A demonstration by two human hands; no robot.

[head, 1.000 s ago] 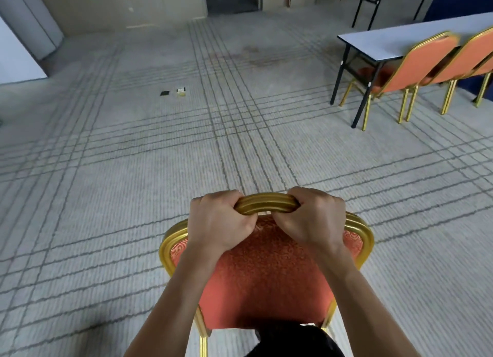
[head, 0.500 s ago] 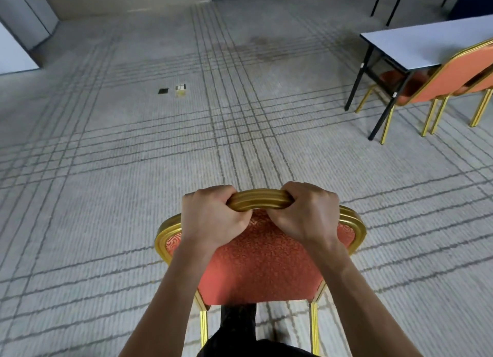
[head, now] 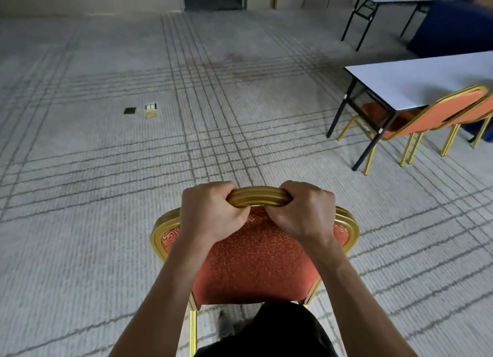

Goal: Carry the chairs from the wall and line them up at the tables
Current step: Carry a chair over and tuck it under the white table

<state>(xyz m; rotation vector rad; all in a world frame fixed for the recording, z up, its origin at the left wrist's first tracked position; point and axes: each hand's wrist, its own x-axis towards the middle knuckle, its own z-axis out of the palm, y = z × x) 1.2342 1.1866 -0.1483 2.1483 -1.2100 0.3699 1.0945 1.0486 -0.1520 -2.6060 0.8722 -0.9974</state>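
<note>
— Where's the chair?
— Six o'clock, right in front. Left hand and right hand each curl tight round its gold top rail, close together.
— Best way to carry it?
— I'd say level, legs off the carpet, turning toward two o'clock.
— Anything in the way?
— A small box at eleven o'clock, well aside. At two o'clock, mind the table leg and the parked chairs.

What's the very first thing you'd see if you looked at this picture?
First, the left hand and right hand gripping the gold top rail of a red chair, bottom middle. Off to the right stands a white table with more red chairs pushed up to it. A little box sits on the carpet, upper left.
</note>
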